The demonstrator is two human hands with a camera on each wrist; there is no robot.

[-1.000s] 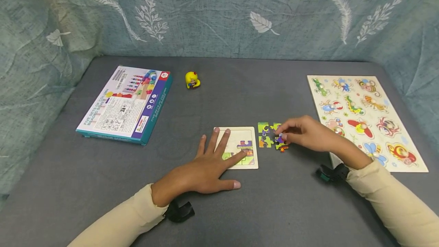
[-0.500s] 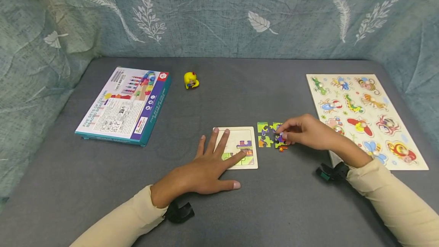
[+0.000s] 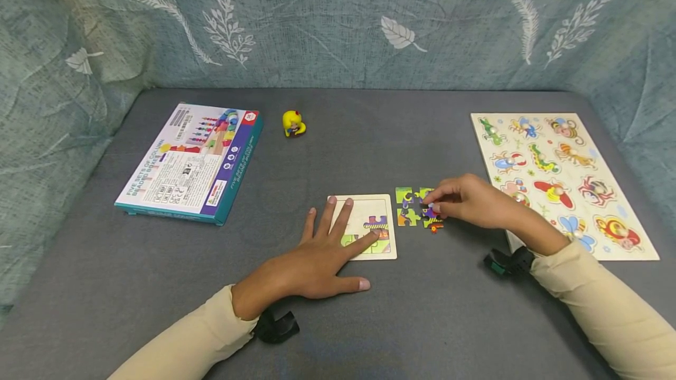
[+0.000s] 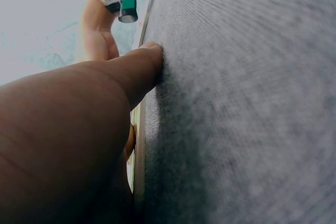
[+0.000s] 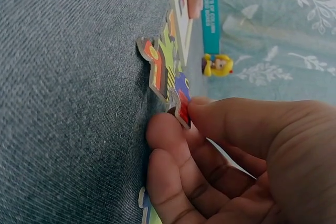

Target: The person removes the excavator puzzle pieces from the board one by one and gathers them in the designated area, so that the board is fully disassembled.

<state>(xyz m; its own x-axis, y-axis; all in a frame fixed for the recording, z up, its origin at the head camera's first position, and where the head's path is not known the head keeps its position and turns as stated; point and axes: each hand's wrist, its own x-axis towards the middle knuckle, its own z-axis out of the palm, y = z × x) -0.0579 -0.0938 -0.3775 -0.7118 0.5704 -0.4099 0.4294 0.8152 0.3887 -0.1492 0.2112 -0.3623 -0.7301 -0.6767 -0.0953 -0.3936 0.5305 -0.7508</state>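
My left hand (image 3: pixel 319 265) lies flat with spread fingers over a small square puzzle tray (image 3: pixel 364 207). Several jigsaw pieces fill the tray's lower and right parts, partly under the fingers. To the right of the tray my right hand (image 3: pixel 477 201) pinches a red and purple puzzle piece (image 5: pixel 184 106) between thumb and fingertips. That piece is low over the table beside other loose pieces, among them a green one (image 3: pixel 404 195) and a green and orange one (image 3: pixel 408 217). In the left wrist view the left thumb (image 4: pixel 144 64) touches the grey cloth. The right hand hides some loose pieces.
A boxed toy set (image 3: pixel 185 163) lies at the left. Near the back stands a small yellow-haired figurine (image 3: pixel 293 124). A large wooden insect puzzle board (image 3: pixel 528 177) is at the right, partly beneath the right forearm. A patterned curtain (image 3: pixel 327 22) hangs behind the table.
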